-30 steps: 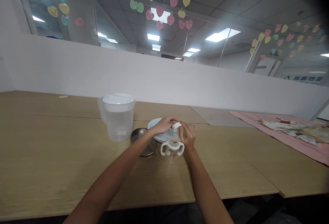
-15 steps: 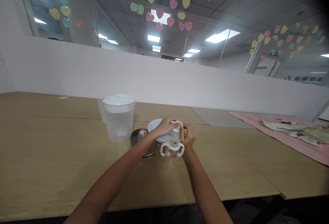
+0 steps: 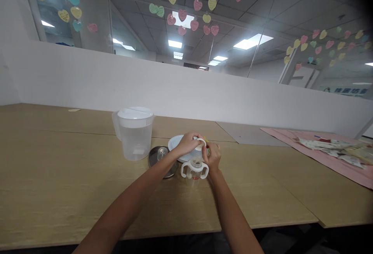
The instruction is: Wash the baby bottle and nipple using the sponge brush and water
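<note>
bottle point(image 3: 194, 173): clear, probably plastic | pitcher point(image 3: 136, 139): smooth translucent plastic | dish point(image 3: 154, 157): glossy metal | tabletop point(image 3: 58, 176): matt wood-grain

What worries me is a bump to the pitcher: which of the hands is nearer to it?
Left. The left hand is to the right of the pitcher, by the pale plate, apart from the pitcher; the right hand is farther right, past the left one.

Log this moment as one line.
Left hand: holding white plastic ring; right hand: fingers close by ring; transparent two-handled bottle: upright, uncapped; translucent white-lidded plastic pitcher: upright, left of bottle
</note>
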The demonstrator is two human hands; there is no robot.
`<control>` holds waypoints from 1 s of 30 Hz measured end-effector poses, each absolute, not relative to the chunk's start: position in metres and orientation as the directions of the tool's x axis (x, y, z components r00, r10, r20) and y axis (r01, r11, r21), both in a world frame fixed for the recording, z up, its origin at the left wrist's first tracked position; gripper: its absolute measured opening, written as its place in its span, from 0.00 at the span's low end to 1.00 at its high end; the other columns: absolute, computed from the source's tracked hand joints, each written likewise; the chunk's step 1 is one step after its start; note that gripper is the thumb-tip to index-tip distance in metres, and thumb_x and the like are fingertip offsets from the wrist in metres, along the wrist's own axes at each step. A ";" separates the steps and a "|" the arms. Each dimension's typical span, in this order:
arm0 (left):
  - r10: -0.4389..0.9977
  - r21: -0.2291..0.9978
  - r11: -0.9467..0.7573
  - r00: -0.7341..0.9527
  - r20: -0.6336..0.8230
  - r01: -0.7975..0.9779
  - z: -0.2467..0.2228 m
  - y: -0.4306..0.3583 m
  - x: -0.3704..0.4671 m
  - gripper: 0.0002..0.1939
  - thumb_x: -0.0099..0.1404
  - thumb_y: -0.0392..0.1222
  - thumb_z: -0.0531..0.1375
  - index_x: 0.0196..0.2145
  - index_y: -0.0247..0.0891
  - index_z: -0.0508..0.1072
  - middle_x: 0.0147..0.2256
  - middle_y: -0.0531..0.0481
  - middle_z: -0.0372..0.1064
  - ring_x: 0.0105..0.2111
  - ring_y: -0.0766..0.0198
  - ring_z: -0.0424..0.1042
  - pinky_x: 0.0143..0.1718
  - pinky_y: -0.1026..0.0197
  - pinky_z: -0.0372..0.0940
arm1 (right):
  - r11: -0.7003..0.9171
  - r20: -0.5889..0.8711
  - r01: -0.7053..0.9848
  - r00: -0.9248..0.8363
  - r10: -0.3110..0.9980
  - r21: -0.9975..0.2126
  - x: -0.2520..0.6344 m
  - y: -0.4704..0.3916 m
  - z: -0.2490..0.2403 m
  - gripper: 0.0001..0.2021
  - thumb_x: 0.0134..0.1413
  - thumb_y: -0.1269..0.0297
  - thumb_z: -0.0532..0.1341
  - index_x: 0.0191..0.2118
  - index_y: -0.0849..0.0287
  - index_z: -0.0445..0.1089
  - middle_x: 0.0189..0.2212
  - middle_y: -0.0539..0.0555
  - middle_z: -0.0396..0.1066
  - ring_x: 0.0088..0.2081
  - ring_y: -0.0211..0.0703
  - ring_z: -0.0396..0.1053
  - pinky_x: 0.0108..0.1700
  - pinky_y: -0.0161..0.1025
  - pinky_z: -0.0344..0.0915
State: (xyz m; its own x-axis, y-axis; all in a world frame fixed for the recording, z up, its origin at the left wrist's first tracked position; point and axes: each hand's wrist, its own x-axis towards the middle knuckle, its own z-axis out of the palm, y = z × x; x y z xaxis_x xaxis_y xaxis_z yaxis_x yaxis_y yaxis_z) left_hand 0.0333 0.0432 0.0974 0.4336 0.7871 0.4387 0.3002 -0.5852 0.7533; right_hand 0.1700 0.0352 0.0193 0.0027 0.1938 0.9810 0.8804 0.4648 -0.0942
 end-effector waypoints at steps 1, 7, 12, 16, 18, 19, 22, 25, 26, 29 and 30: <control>0.789 0.747 -0.587 0.429 0.440 0.312 0.098 0.043 0.033 0.10 0.51 0.35 0.54 0.30 0.35 0.73 0.33 0.52 0.72 0.34 0.65 0.67 0.37 0.66 0.61 | 0.463 0.980 0.882 -0.001 0.197 -0.092 0.170 0.035 0.019 0.09 0.54 0.64 0.50 0.28 0.59 0.63 0.22 0.52 0.65 0.26 0.38 0.62 0.35 0.38 0.55; 0.780 0.709 -0.611 0.424 0.460 0.353 0.099 0.040 0.034 0.11 0.49 0.32 0.53 0.28 0.35 0.74 0.29 0.52 0.70 0.32 0.66 0.66 0.35 0.66 0.60 | 0.469 0.984 0.882 -0.053 0.168 -0.033 0.168 0.035 0.021 0.08 0.53 0.65 0.50 0.27 0.59 0.63 0.20 0.51 0.64 0.25 0.38 0.61 0.33 0.37 0.55; 0.754 0.673 -0.647 0.428 0.498 0.358 0.096 0.040 0.034 0.12 0.47 0.32 0.52 0.27 0.35 0.74 0.27 0.53 0.70 0.30 0.66 0.65 0.31 0.66 0.59 | 0.467 0.985 0.884 -0.085 0.148 0.006 0.166 0.034 0.023 0.07 0.52 0.65 0.51 0.27 0.59 0.63 0.20 0.51 0.63 0.25 0.38 0.61 0.32 0.37 0.55; 0.734 0.656 -0.671 0.433 0.523 0.346 0.094 0.040 0.035 0.12 0.49 0.32 0.53 0.30 0.36 0.74 0.30 0.53 0.71 0.32 0.66 0.66 0.33 0.66 0.60 | 0.452 0.987 0.891 -0.045 0.152 -0.029 0.166 0.035 0.022 0.08 0.52 0.66 0.50 0.26 0.59 0.63 0.19 0.50 0.62 0.24 0.38 0.60 0.32 0.37 0.55; 0.717 0.666 -0.682 0.458 0.526 0.303 0.094 0.042 0.035 0.13 0.51 0.34 0.54 0.33 0.37 0.74 0.34 0.52 0.72 0.34 0.66 0.66 0.36 0.65 0.60 | 0.442 0.988 0.893 0.011 0.157 -0.080 0.167 0.036 0.021 0.08 0.52 0.66 0.50 0.26 0.59 0.63 0.19 0.51 0.62 0.24 0.38 0.60 0.32 0.37 0.55; 0.712 0.677 -0.680 0.473 0.519 0.281 0.093 0.043 0.035 0.13 0.52 0.35 0.55 0.35 0.37 0.74 0.35 0.52 0.72 0.35 0.65 0.67 0.38 0.65 0.61 | 0.440 0.986 0.891 0.044 0.160 -0.111 0.167 0.036 0.021 0.08 0.52 0.66 0.50 0.26 0.59 0.63 0.19 0.51 0.63 0.25 0.38 0.61 0.32 0.37 0.56; 0.721 0.719 -0.653 0.487 0.492 0.240 0.092 0.048 0.035 0.18 0.52 0.37 0.57 0.43 0.36 0.71 0.40 0.48 0.71 0.38 0.64 0.67 0.40 0.64 0.62 | 0.432 0.975 0.879 0.144 0.167 -0.204 0.167 0.037 0.020 0.07 0.53 0.65 0.51 0.29 0.60 0.64 0.21 0.51 0.64 0.26 0.38 0.61 0.33 0.37 0.57; 0.736 0.746 -0.630 0.474 0.484 0.217 0.091 0.052 0.035 0.19 0.52 0.34 0.57 0.44 0.34 0.70 0.40 0.46 0.71 0.37 0.65 0.68 0.39 0.64 0.63 | 0.417 0.966 0.873 0.198 0.168 -0.251 0.166 0.036 0.020 0.07 0.53 0.65 0.51 0.28 0.60 0.63 0.21 0.51 0.63 0.26 0.38 0.60 0.33 0.37 0.57; 0.739 0.750 -0.625 0.470 0.482 0.216 0.091 0.052 0.035 0.18 0.52 0.33 0.57 0.43 0.33 0.71 0.40 0.46 0.71 0.36 0.65 0.69 0.38 0.64 0.64 | 0.413 0.964 0.874 0.203 0.169 -0.257 0.165 0.036 0.021 0.08 0.53 0.65 0.51 0.27 0.60 0.63 0.20 0.50 0.62 0.26 0.38 0.60 0.33 0.36 0.57; 0.747 0.740 -0.627 0.457 0.482 0.243 0.093 0.049 0.035 0.16 0.52 0.32 0.56 0.40 0.34 0.72 0.39 0.48 0.72 0.35 0.66 0.69 0.38 0.64 0.64 | 0.401 0.960 0.876 0.208 0.188 -0.268 0.163 0.036 0.021 0.08 0.53 0.64 0.52 0.26 0.59 0.62 0.19 0.49 0.61 0.25 0.37 0.59 0.32 0.35 0.56; 0.749 0.730 -0.632 0.449 0.488 0.261 0.094 0.048 0.035 0.15 0.52 0.32 0.56 0.40 0.34 0.72 0.38 0.48 0.72 0.34 0.66 0.69 0.38 0.64 0.64 | 0.396 0.958 0.877 0.210 0.196 -0.273 0.162 0.037 0.021 0.08 0.52 0.64 0.52 0.26 0.59 0.61 0.19 0.49 0.61 0.25 0.37 0.58 0.31 0.35 0.56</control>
State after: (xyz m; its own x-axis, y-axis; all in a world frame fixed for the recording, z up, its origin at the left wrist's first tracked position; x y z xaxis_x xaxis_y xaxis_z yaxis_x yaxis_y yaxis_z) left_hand 0.0352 0.0480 0.0936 0.4489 0.7488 0.4876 0.2613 -0.6318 0.7297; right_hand 0.1620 0.0367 0.0214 0.2098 0.1962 0.9579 0.8766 0.3962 -0.2731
